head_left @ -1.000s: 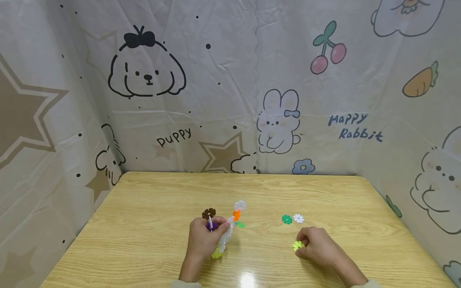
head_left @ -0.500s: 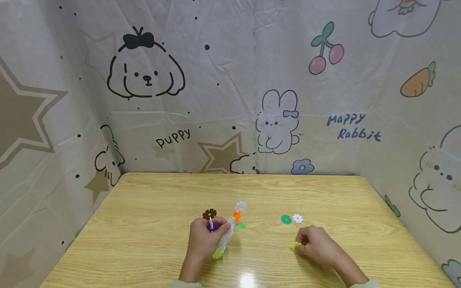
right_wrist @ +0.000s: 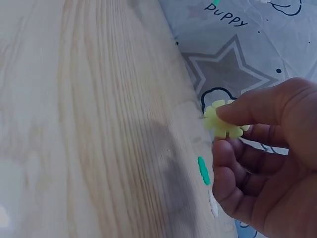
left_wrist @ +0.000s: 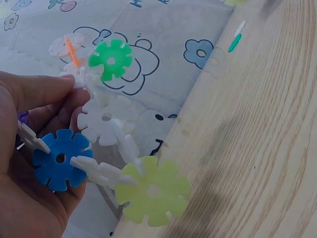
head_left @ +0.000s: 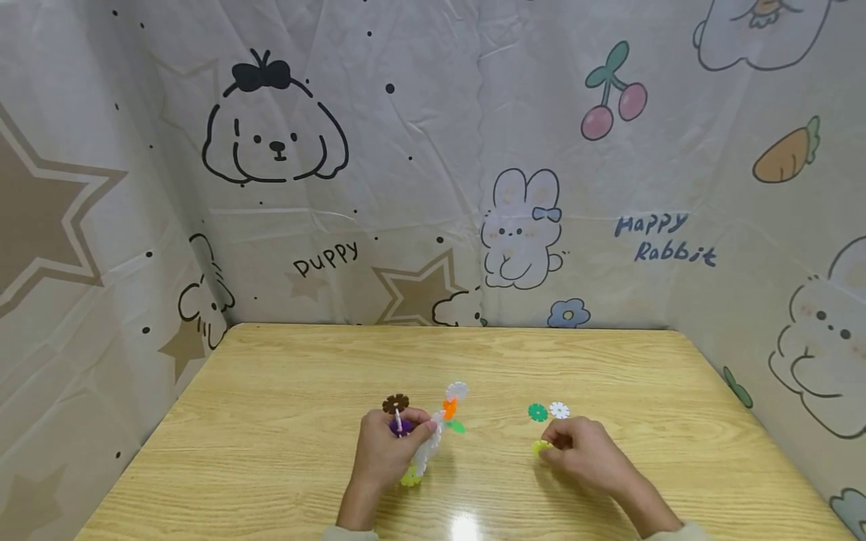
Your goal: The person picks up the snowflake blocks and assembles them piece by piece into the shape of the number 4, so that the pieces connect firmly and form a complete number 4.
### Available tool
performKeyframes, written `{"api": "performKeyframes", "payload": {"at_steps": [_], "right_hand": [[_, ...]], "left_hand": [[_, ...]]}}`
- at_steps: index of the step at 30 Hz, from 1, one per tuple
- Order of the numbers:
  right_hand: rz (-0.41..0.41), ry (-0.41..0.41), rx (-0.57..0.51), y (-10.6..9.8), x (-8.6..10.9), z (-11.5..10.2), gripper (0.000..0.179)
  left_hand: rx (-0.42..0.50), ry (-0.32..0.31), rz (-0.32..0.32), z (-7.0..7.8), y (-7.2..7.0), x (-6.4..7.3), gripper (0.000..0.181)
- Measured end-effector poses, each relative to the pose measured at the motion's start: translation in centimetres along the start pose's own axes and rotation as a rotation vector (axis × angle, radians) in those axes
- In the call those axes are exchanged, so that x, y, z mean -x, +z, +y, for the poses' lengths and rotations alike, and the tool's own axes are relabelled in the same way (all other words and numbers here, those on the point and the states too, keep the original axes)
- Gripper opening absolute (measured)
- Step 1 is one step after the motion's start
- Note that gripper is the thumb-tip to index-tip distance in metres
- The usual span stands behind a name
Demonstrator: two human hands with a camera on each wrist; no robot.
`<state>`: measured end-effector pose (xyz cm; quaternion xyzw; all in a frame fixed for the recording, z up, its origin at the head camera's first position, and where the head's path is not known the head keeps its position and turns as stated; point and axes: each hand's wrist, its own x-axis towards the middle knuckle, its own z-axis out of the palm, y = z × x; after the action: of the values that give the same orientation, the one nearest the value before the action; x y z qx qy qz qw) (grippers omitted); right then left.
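My left hand [head_left: 387,449] grips a chain of joined plastic snowflake discs by its white discs [left_wrist: 106,119]. In the left wrist view the chain also bears a blue disc [left_wrist: 63,159], a green disc [left_wrist: 111,60], an orange disc [left_wrist: 72,52] seen edge-on and a pale yellow disc [left_wrist: 152,191] at its near end. A brown disc [head_left: 395,403] and a purple disc [head_left: 401,427] show by the left fingers in the head view. Between thumb and forefinger, my right hand [head_left: 590,454] pinches a loose yellow snowflake disc [right_wrist: 225,120], held above the table.
A loose green disc [head_left: 537,412] and a loose white disc [head_left: 559,410] lie flat side by side on the wooden table [head_left: 304,368], just beyond the right hand. A printed cloth [head_left: 419,188] hangs behind the table and along both sides.
My right hand has moved left and a little away from me with the yellow disc, which has turned from face-on to tilted. The left hand and its chain have shifted very slightly right.
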<state>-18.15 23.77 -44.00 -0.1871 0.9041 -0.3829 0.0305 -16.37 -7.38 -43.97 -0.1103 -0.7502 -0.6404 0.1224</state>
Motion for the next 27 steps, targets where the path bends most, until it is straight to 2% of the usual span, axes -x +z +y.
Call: {"api": "performKeyframes", "payload": {"at_steps": [4, 7, 15, 27], "right_hand": [[0.031, -0.016, -0.039, 0.4, -0.3, -0.6, 0.012], [0.036, -0.033, -0.067, 0.6, -0.5, -1.0, 0.011], [0.008, -0.085, -0.144, 1.2, -1.2, -2.3, 0.005], [-0.056, -0.167, -0.229, 2.4, -2.2, -4.4, 0.008]], "left_hand": [[0.022, -0.013, -0.033, 0.1, 0.0, 0.0, 0.009], [0.034, 0.011, -0.048, 0.0, 0.0, 0.0, 0.007], [0.017, 0.107, -0.071, -0.3, 0.0, 0.0, 0.008], [0.042, 0.126, -0.120, 0.1, 0.0, 0.1, 0.005]]}}
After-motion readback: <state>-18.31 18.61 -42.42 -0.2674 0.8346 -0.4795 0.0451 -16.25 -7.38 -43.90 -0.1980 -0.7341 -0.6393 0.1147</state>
